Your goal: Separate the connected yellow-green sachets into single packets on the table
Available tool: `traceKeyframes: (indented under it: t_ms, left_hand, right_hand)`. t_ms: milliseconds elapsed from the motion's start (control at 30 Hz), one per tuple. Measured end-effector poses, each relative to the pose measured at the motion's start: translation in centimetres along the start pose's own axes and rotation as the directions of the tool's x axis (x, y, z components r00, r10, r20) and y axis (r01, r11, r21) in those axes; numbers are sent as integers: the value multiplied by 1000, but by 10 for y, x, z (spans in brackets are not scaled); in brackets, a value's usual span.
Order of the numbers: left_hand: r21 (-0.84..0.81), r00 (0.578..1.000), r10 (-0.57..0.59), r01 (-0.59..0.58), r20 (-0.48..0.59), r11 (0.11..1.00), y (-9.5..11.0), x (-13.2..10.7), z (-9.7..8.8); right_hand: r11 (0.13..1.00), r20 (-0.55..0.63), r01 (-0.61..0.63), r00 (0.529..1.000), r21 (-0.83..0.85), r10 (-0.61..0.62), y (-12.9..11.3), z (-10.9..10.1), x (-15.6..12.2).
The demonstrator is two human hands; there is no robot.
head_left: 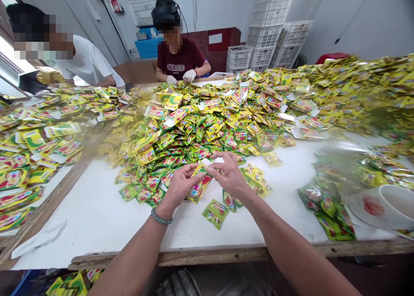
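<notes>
A small yellow printed carton [201, 185] is held upright between my two hands over the white table [123, 227]. My left hand [181, 185] grips its side with thumb and fingers. At the carton's top, my right hand [228, 174] pinches the white flap [211, 161]; whether it also holds a sachet is hidden. Just below and right of the carton lies a loose green sachet [215, 213]. Behind my hands rises a big heap of green and yellow sachets [194, 136], with several cartons on top.
Filled-looking cartons [32, 175] lie left beyond a wooden strip [54, 197]. At right stands a white flowered mug [368, 207] beside a clear bag of sachets [333, 210]. Two people work across the table, one in a maroon shirt [181, 59]. White crates [268, 33] are stacked behind.
</notes>
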State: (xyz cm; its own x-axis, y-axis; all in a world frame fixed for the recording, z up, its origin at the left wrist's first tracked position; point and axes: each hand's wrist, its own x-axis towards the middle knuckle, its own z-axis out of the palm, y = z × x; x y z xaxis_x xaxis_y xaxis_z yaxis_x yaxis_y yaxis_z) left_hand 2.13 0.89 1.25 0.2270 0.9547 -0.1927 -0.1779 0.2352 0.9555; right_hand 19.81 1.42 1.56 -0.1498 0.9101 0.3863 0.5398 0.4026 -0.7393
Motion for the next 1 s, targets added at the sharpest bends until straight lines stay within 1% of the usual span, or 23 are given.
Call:
traceKeyframes:
  t_ms: [67,167,300,367,433,500,567,633,667,733,800,867,933,1000]
  left_hand:
    - [-20,1000,10,-10,-22,1000,1,-1,1]
    - [-31,998,-2,0,-59,1000,2,-2,4]
    - [-42,993,-26,22,-112,999,2,-2,7]
    - [-60,992,-36,29,-119,998,2,-2,9]
    - [-82,991,-29,18,-128,997,5,-2,11]
    - [-110,990,0,-15,-143,994,8,-2,13]
    - [-129,983,59,-82,-173,988,10,-1,15]
    - [-107,968,143,-167,-206,980,9,0,15]
    - [-83,959,184,-205,-214,975,8,0,14]
    - [-25,941,256,-268,-223,963,5,1,12]
    - [32,926,305,-306,-221,952,3,1,10]
    - [76,933,317,-308,-169,948,4,0,9]
    - [102,961,272,-265,-57,959,7,-2,9]
    - [110,979,198,-202,48,973,11,-4,7]
  right_hand:
    - [999,66,-11,998,36,9,-1,4,-1]
    - [991,162,-70,985,115,50,0,7,-1]
    - [963,284,-158,954,218,92,-1,2,0]
    - [943,311,-191,945,272,102,-2,1,-1]
    - [920,288,-215,950,326,120,-4,2,-1]
    - [866,207,-250,963,434,174,-4,8,-1]
    - [761,140,-280,959,585,245,-3,16,-1]
    - [665,138,-296,950,686,281,-1,24,-1]
    - [648,148,-302,948,699,281,-1,28,-2]
    - [657,155,-301,950,691,273,-2,33,-2]
    - [644,138,-286,953,710,271,-4,35,-2]
    - [587,105,-261,953,766,286,-5,33,-1]
    - [541,69,-245,943,804,324,-6,28,1]
    - [555,52,-260,931,790,361,-6,23,2]
